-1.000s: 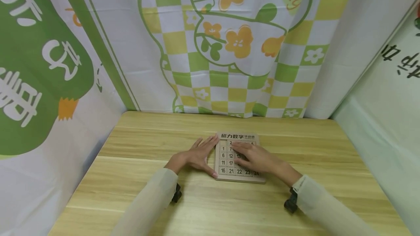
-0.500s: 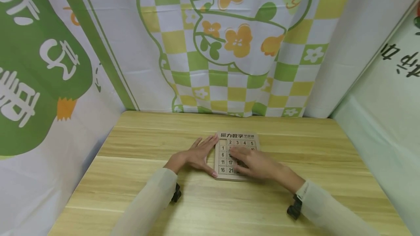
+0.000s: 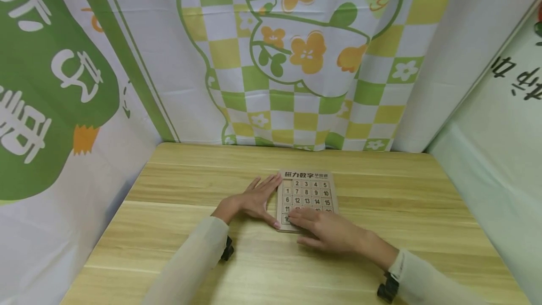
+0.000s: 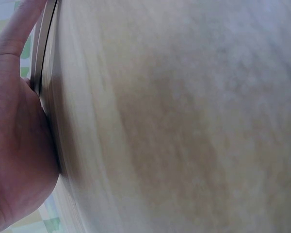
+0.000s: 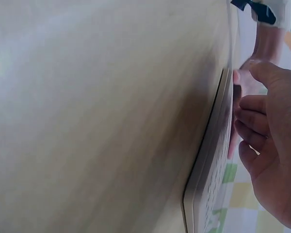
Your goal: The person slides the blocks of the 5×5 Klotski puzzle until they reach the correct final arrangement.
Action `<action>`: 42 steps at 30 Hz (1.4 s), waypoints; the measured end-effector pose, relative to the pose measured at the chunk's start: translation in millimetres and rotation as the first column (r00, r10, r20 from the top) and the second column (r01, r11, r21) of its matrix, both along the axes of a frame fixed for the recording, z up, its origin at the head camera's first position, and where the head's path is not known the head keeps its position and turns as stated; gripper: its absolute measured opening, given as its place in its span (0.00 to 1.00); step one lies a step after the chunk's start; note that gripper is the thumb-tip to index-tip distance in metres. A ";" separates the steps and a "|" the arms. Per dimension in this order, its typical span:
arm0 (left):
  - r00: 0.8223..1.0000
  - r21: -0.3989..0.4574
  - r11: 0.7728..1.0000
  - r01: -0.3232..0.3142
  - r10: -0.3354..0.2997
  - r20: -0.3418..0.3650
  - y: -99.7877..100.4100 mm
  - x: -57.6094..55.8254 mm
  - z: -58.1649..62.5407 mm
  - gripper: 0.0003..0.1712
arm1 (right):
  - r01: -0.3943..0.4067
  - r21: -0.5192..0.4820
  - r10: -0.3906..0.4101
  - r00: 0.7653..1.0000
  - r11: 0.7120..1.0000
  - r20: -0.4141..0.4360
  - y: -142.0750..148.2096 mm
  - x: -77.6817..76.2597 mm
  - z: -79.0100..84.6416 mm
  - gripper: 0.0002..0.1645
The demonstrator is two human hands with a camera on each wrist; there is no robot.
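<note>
A wooden number slide puzzle [image 3: 305, 175] lies flat on the table, with dark Chinese lettering across its top strip. Its square number tiles [image 3: 306, 192] fill the tray apart from a gap at the top left. My left hand [image 3: 256, 202] braces the left edge, thumb and fingers spread and nearly straight, touching near the two corners. Over the lower rows rests my right hand [image 3: 332, 230], fingers loosely extended and covering several tiles. From the right wrist view those fingers [image 5: 254, 121] look slightly bent above the board; exact contact is unclear.
A wood-grain table [image 3: 203, 173] spreads around the puzzle. A patterned cloth [image 3: 296, 121] hangs behind its far edge, with more printed cloth on both sides. Each wrist carries a small black device [image 3: 227, 249].
My right hand has slid from the upper tiles down toward the board's lower rows, uncovering the upper numbers. My left hand and the board have stayed put.
</note>
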State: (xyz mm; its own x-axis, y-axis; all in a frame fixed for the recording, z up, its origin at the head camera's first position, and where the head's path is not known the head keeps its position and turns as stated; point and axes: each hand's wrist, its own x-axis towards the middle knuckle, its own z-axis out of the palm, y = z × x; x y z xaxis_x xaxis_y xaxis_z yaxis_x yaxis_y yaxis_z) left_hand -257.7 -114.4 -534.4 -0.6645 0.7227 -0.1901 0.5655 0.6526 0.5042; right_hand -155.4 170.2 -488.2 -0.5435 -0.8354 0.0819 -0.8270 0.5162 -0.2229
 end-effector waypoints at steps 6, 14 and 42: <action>1.000 -0.027 1.000 0.007 -0.007 -0.019 0.6 3.4 7.0 0.86 | -0.030 0.003 0.030 1.000 1.000 0.007 -0.9 9.3 -4.5 0.35; 1.000 0.004 1.000 0.009 -0.009 -0.007 0.2 5.9 11.1 0.85 | -0.061 -0.020 0.060 0.997 0.998 -0.045 -1.3 12.7 -11.2 0.35; 1.000 -0.011 1.000 0.006 -0.006 0.002 1.4 7.7 15.9 0.85 | 0.000 -0.041 -0.002 0.999 0.999 -0.037 -1.7 -2.5 -13.0 0.36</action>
